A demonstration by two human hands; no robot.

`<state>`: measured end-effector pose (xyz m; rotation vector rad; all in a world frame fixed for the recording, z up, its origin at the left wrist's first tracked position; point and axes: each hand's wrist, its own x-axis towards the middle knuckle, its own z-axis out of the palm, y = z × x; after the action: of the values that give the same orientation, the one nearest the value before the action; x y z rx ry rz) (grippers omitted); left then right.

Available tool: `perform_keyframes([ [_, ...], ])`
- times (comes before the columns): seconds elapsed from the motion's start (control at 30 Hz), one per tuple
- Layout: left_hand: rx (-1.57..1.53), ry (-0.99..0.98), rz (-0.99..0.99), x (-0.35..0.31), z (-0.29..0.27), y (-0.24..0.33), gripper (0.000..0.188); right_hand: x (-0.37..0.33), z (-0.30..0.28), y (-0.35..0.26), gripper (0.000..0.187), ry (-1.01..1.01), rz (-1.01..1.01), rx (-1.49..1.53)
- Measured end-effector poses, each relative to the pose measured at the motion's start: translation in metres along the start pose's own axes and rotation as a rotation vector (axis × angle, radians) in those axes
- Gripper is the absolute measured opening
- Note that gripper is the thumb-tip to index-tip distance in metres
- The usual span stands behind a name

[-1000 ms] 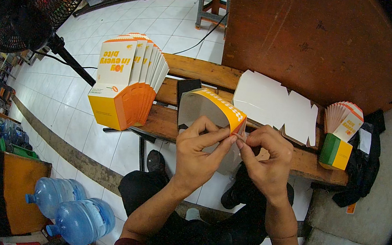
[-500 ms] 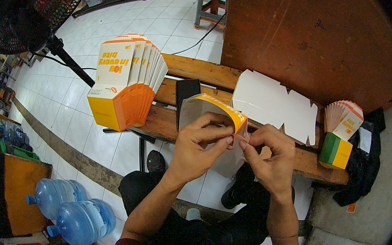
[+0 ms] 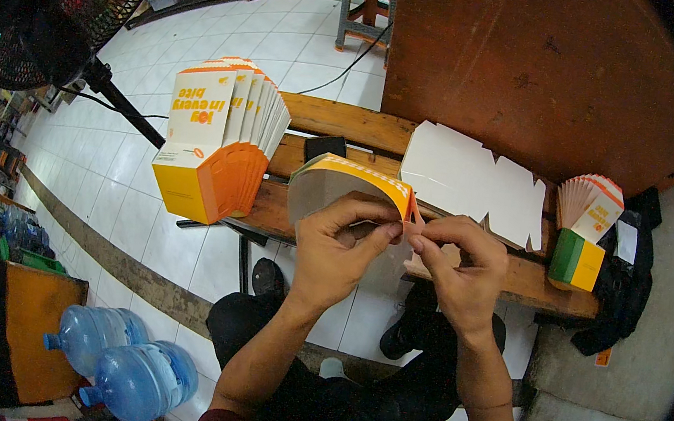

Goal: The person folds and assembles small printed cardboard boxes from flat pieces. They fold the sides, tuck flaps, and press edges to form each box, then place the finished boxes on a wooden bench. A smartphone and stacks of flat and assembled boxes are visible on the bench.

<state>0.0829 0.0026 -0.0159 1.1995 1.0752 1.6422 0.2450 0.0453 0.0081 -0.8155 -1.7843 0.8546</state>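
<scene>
The place looks like the working area of a small shop or eatery: white-tiled floor point(image 3: 129, 174), a slatted wooden bench point(image 3: 347, 120) bearing nested printed cartons point(image 3: 213, 134) and flat white card blanks point(image 3: 465, 179), a pole fan point(image 3: 51, 32), large blue water bottles point(image 3: 141, 384).

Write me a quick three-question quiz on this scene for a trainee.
1. True or false: the left hand and the right hand both hold the yellow-and-orange carton.
2. What rests at the bench's right end?
A) a grey stool
B) green-and-yellow cartons
C) a black fan
3. Fill in the colour: the flat cardboard pieces show ____ upper faces.

Key: 1. True. 2. B. 3. White.
</scene>
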Motion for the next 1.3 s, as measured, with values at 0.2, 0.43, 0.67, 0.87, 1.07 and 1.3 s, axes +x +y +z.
perform_keyframes([
  [0.2, -0.096, -0.072, 0.015, -0.001, 0.006, -0.002, 0.021, 0.0, -0.002, 0.002, 0.017, -0.049, -0.08, -0.029],
  [0.43, 0.103, 0.105, 0.153, 0.0, 0.005, 0.007, 0.017, 0.002, 0.003, -0.002, 0.022, -0.119, -0.182, -0.095],
  [0.67, 0.64, -0.356, 0.53, -0.017, 0.033, 0.002, 0.038, 0.018, -0.04, 0.019, 0.041, -0.129, 0.086, 0.22],
  [0.87, -0.123, -0.09, -0.127, -0.002, 0.007, -0.006, 0.049, 0.016, -0.043, 0.027, 0.035, -0.063, 0.088, 0.191],
  [1.07, -0.662, 0.164, -0.424, 0.008, -0.007, -0.006, 0.04, 0.03, -0.05, 0.04, 0.039, -0.166, -0.324, 0.041],
  [1.3, -0.36, 0.402, -0.23, 0.005, 0.009, 0.004, 0.036, 0.012, -0.019, 0.017, 0.069, -0.044, -0.313, -0.675],
])
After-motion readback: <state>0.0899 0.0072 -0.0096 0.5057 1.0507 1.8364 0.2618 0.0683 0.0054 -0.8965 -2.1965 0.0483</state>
